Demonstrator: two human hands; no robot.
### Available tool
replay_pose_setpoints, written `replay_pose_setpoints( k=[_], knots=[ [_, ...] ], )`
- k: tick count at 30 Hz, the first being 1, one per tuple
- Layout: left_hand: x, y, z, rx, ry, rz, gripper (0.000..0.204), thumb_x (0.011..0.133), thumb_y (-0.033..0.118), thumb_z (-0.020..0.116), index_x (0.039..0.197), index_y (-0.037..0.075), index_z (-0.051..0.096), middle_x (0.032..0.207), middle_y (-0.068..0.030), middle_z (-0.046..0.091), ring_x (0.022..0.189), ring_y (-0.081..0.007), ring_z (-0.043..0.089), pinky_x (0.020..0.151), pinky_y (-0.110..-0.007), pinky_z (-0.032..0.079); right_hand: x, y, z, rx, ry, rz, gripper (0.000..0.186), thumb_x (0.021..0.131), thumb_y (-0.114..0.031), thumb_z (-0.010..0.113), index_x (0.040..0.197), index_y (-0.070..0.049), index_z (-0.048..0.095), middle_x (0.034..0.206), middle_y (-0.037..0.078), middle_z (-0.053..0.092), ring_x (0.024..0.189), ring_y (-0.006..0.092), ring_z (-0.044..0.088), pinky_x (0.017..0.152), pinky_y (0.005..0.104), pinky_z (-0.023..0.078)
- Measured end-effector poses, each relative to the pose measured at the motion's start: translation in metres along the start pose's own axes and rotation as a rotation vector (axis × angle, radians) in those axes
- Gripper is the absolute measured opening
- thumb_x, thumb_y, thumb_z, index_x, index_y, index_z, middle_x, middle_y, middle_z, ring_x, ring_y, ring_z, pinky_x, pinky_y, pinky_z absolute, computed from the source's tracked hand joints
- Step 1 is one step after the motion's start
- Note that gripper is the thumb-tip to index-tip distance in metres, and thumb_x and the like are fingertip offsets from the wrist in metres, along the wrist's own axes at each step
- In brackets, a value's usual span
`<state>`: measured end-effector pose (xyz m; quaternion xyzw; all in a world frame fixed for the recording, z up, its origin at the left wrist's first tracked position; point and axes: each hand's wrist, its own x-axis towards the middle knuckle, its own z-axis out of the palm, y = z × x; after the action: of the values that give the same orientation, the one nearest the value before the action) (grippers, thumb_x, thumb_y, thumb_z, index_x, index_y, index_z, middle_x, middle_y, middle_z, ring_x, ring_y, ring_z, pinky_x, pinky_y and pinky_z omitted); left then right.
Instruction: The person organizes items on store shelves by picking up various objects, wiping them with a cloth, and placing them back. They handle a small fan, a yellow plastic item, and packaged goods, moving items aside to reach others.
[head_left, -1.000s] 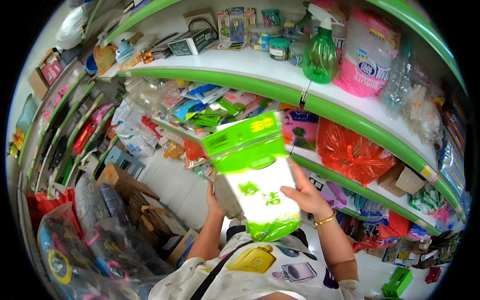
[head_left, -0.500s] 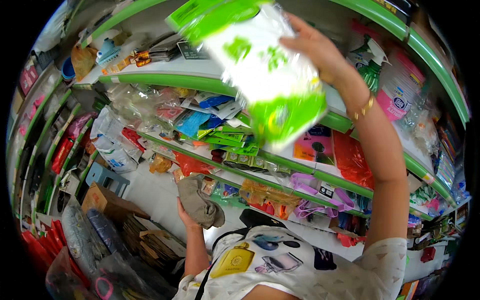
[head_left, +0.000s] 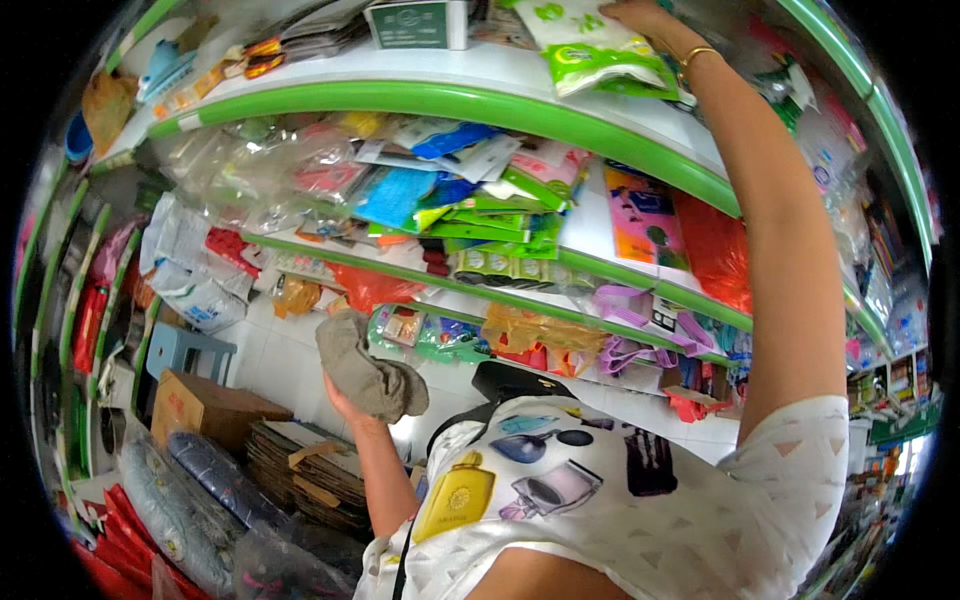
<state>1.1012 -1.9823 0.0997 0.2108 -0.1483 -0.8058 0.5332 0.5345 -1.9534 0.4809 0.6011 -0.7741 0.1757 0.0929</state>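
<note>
My left hand (head_left: 343,400) is low in front of me, closed around a folded grey-brown cloth (head_left: 368,368) that hangs over its fingers. At the top of the view my right hand (head_left: 640,14) reaches far out over the upper shelf. Its fingers grip the upper edge of a shiny green-and-white plastic package (head_left: 600,62), which is at the shelf's surface, partly cut off by the picture's edge. A small dark green-grey box (head_left: 418,27) stands on the same shelf to the left.
The upper shelf's green edge (head_left: 400,100) curves across the view. Below it, a shelf holds piled flat packets (head_left: 470,215) and a red plastic bag (head_left: 713,240). Purple hangers (head_left: 640,350) lie lower down. At the left are a blue-grey stool (head_left: 190,350), a cardboard box (head_left: 205,408) and stacked flattened cardboard (head_left: 310,470).
My right hand has carried the package away from me, from in front of the shelves onto the upper shelf. The left hand still holds the cloth. The view has shifted.
</note>
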Motion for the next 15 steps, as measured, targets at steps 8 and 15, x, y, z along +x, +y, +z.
replay_pose_setpoints(
  k=[8,15],
  knots=[
    [0.013,0.01,0.022,0.093,0.041,0.004,0.046,0.091,0.034,0.033,0.123,0.004,0.045,0.118,-0.0118,0.051,0.104,-0.0267,0.051,0.087,-0.04,0.043,-0.018,-0.114,0.006,-0.692,0.368,-0.22,0.032,0.061,-0.011,0.059,0.092,-0.002,0.061,0.096,0.02,0.059,0.095,0.0354,0.054,0.077,0.0421,0.046],
    [0.017,-0.009,0.057,0.098,0.149,-0.101,0.041,0.09,0.036,0.037,0.115,0.007,0.051,0.105,-0.0103,0.056,0.086,-0.0249,0.057,0.073,-0.038,0.047,-0.092,-0.188,-0.003,-0.38,0.455,-0.321,0.028,0.072,-0.016,0.058,0.098,-0.008,0.062,0.095,0.015,0.061,0.089,0.0296,0.058,0.079,0.0398,0.047]
  ],
)
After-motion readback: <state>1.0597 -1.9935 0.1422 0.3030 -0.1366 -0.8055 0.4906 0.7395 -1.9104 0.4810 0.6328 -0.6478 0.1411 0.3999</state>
